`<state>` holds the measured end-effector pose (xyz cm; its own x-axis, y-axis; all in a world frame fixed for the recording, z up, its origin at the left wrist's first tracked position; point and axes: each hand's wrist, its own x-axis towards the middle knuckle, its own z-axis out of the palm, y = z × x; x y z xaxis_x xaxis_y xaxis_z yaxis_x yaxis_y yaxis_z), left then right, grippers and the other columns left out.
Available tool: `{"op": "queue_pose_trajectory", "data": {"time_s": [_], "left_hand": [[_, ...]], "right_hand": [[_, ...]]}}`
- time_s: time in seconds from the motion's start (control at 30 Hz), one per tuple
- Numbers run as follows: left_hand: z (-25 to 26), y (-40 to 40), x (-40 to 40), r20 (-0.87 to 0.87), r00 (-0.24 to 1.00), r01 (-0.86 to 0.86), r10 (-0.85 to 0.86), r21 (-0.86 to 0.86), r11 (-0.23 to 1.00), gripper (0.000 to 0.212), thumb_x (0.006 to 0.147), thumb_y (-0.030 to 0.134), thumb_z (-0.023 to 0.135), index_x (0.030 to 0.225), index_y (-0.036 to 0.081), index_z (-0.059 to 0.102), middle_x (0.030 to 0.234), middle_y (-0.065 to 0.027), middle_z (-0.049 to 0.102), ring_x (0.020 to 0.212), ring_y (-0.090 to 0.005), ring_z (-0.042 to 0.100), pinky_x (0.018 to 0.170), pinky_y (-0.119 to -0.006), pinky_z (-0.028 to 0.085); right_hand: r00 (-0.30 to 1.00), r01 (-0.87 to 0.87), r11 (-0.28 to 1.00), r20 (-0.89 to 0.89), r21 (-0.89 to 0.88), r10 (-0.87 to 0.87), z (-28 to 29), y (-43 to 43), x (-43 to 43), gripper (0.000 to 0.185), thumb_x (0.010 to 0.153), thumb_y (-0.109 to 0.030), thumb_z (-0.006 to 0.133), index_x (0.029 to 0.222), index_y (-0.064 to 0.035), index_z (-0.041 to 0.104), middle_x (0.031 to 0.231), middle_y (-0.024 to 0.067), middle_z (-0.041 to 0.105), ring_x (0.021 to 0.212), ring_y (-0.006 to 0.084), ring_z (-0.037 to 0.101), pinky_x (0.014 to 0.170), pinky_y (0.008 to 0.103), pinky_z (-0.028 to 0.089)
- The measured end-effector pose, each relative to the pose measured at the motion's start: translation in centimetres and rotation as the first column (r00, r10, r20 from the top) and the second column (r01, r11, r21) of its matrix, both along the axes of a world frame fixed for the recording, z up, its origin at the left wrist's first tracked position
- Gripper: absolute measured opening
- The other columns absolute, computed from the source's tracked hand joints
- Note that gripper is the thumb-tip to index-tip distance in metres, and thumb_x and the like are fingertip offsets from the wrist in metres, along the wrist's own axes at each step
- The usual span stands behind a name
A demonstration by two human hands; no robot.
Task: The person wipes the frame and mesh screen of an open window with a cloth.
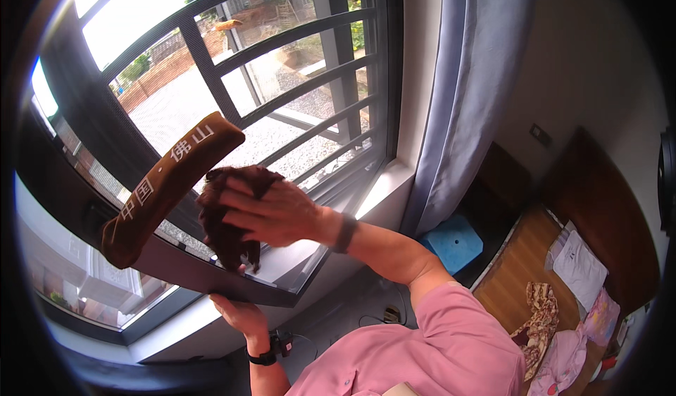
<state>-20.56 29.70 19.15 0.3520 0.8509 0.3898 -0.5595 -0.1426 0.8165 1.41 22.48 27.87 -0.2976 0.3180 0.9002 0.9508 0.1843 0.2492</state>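
A dark maroon cloth is bunched under my right hand, which presses it against the glass pane of an opened window sash. My left hand touches the lower edge of the sash's dark frame, its fingers partly hidden behind that frame. A brown cloth strip with white writing hangs over the top of the sash, to the left of the maroon cloth. Dark bars cross the window beyond.
A grey curtain hangs right of the window, above a blue plastic stool. Farther right stands a bed with a wooden headboard, a pillow and patterned cloths. A slipper and a cable lie on the floor.
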Motion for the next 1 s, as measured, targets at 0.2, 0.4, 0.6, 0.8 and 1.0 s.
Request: {"op": "queue_pose_trajectory", "data": {"time_s": [0.2,0.4,0.6,0.8,1.0], "left_hand": [[1.3,-0.4,1.6,-0.021,1.000,0.015,-0.014,0.074,0.997,0.076,0.102,0.064,0.034,0.135,-0.004,0.045,0.119,-0.0165,0.059,0.103,-0.0247,0.059,0.098,-0.038,0.044],[1.4,-0.9,1.8,-0.001,1.000,-0.019,0.019,0.075,0.997,0.077,0.102,0.065,0.033,0.137,-0.003,0.043,0.119,-0.0156,0.060,0.102,-0.0238,0.058,0.096,-0.037,0.044],[1.3,-1.7,1.2,0.006,1.000,-0.002,0.002,0.084,0.997,0.078,0.102,0.066,0.033,0.137,-0.003,0.043,0.119,-0.0150,0.060,0.103,-0.0232,0.058,0.097,-0.037,0.044],[0.8,-2.3,0.6,-0.013,0.999,0.039,-0.039,0.075,0.996,0.078,0.100,0.068,0.035,0.133,-0.003,0.046,0.120,-0.0149,0.059,0.106,-0.0231,0.058,0.099,-0.037,0.044],[1.0,-3.6,0.7,0.002,0.999,0.037,-0.037,0.096,0.995,0.075,0.102,0.065,0.035,0.134,-0.002,0.046,0.121,-0.0144,0.058,0.105,-0.0234,0.058,0.098,-0.037,0.043]], "right_hand": [[0.744,0.187,0.947,-0.667,0.262,0.038,-1.1,-4.0,19.6,0.049,0.093,-0.025,0.059,0.129,0.0026,0.039,0.128,0.0250,0.040,0.116,0.0418,0.035,0.096,0.0492,0.030],[-0.136,-0.087,0.634,-0.640,0.768,0.756,-9.9,-6.2,26.9,0.005,0.097,-0.009,0.048,0.095,-0.0121,0.045,0.069,0.0081,0.053,0.045,0.0210,0.051,0.038,0.0319,0.043],[0.094,0.264,0.851,-0.890,0.454,0.445,-8.1,-5.6,23.3,0.010,0.095,-0.004,0.047,0.101,-0.0115,0.043,0.075,0.0004,0.042,0.061,0.0094,0.042,0.054,0.0216,0.039],[0.646,0.120,0.902,-0.723,0.415,0.247,-1.2,-6.0,22.9,0.040,0.102,-0.011,0.046,0.141,-0.0081,0.041,0.112,0.0007,0.048,0.099,0.0099,0.052,0.089,0.0252,0.046],[-0.326,0.366,0.663,-0.757,-0.653,-0.566,-22.1,-9.5,26.4,0.032,0.093,-0.022,0.055,0.114,-0.0016,0.068,0.108,0.0225,0.070,0.101,0.0377,0.069,0.086,0.0467,0.054]]}}
